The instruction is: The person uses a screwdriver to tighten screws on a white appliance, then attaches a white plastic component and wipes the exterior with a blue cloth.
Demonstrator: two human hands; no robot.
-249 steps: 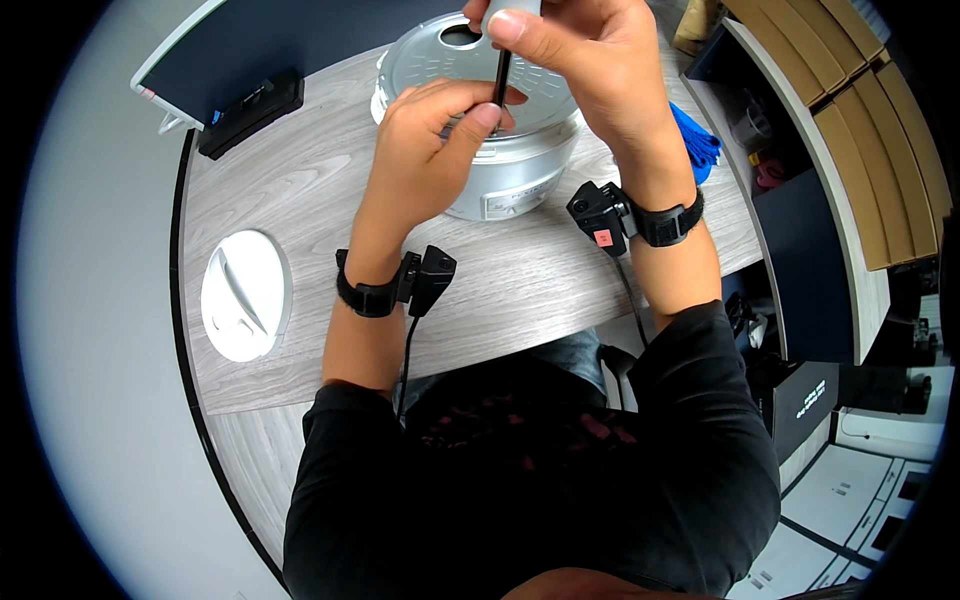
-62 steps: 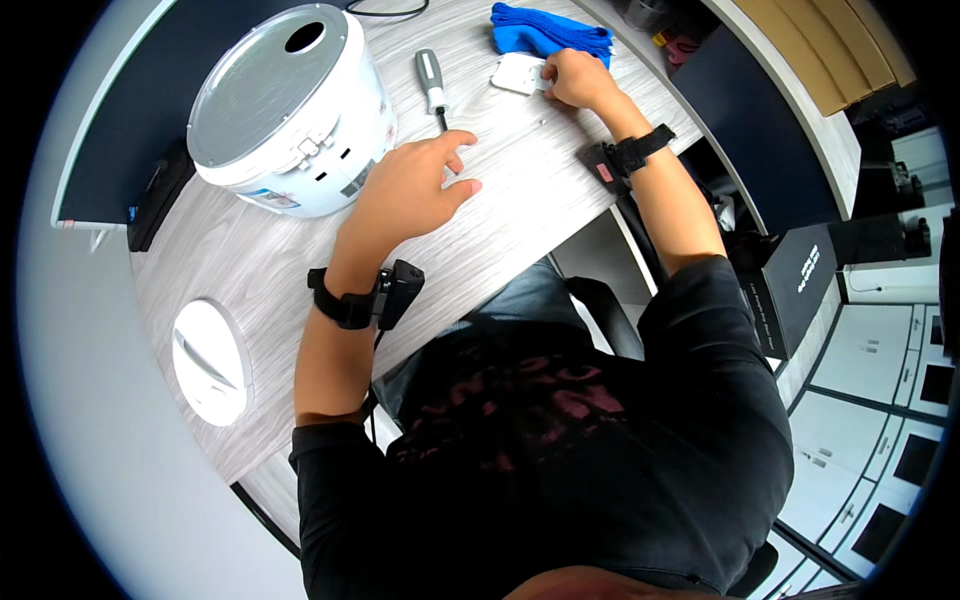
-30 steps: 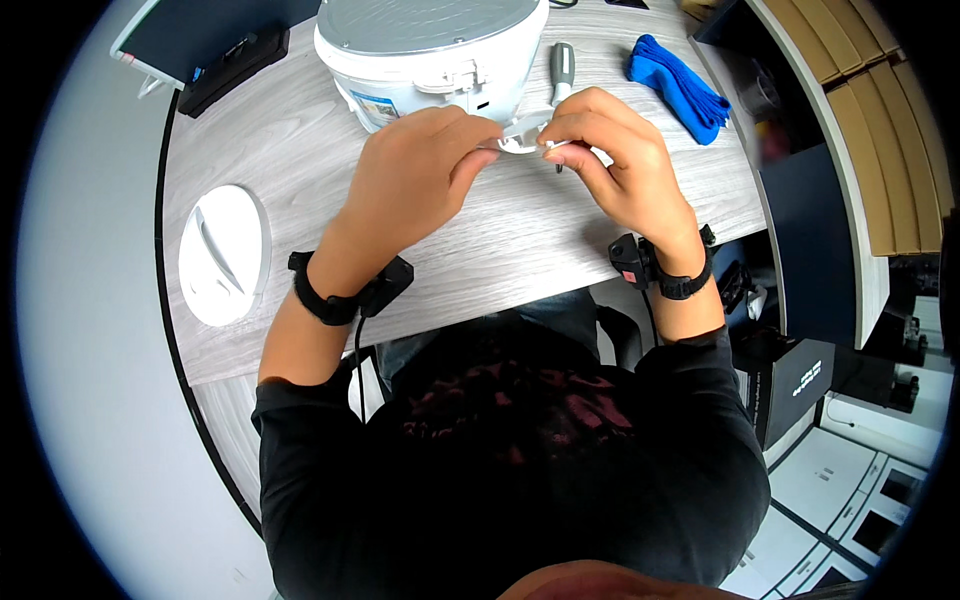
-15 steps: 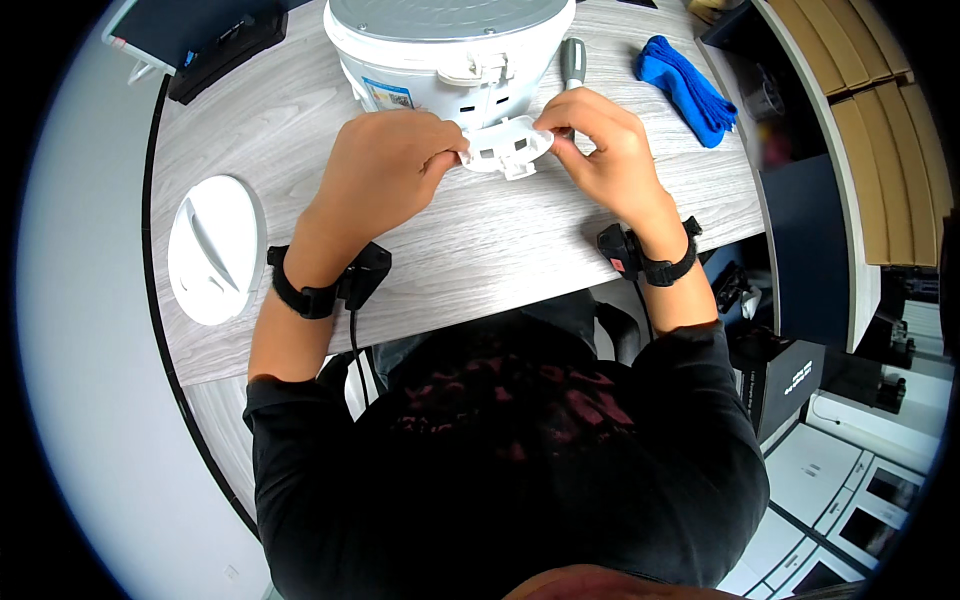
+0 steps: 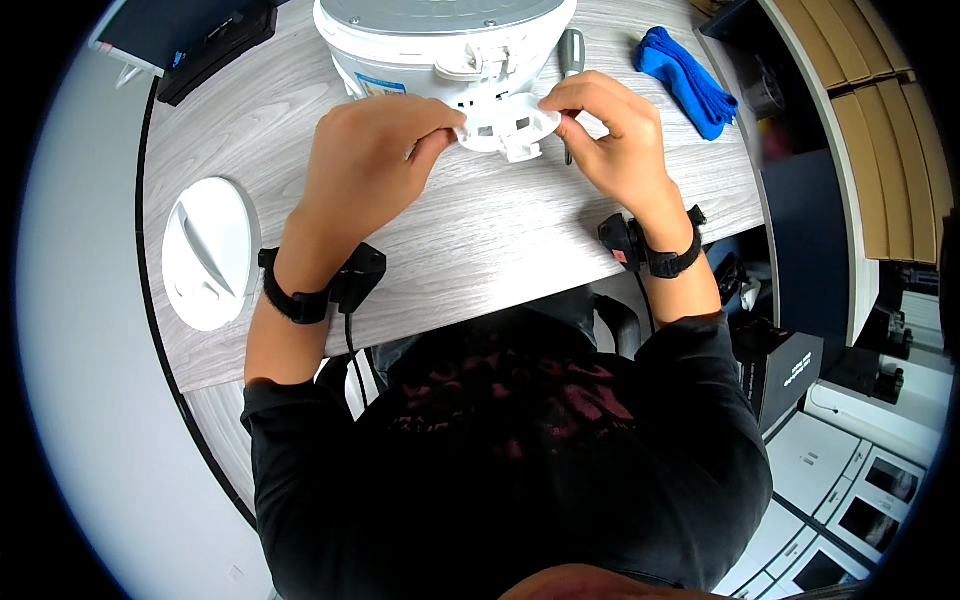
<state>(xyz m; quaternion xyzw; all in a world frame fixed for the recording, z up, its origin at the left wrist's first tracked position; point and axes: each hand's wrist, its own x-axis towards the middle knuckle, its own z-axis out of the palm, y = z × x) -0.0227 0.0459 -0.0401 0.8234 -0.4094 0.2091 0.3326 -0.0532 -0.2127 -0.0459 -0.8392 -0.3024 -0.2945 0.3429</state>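
We are holding a small white plastic part [image 5: 503, 125] just above the surface [image 5: 480, 240], against the white cooker [image 5: 440, 40] at its far edge, left hand [image 5: 365, 150] and right hand [image 5: 610, 125] both pinching its rim; a screwdriver [image 5: 570, 60] and blue cloth [image 5: 685, 80] are lying beside.

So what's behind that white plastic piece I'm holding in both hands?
Right behind the white plastic piece stands the white round appliance, its slotted side facing it. A screwdriver lies beside it. The left hand and right hand cover the piece's ends.

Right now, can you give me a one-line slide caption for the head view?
Both hands, left hand and right hand, hold a white plastic part against the white appliance on a wooden table.
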